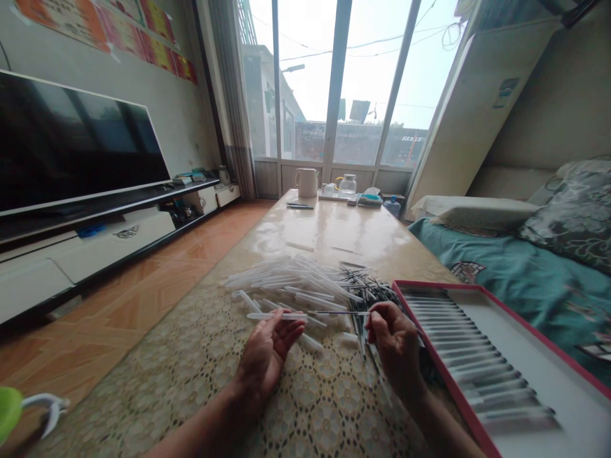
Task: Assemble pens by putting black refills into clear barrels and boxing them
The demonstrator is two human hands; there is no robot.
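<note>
My left hand is pinched on a clear plastic pen barrel held level above the table. My right hand pinches a thin dark refill whose tip points into the barrel's open end. Behind the hands lies a heap of clear barrels, and to its right a pile of dark refills. A red-rimmed white tray at the right holds several finished pens in a row.
The long table has a patterned cover; a white jug and a glass pot stand at its far end. A TV is on the left, a teal sofa on the right.
</note>
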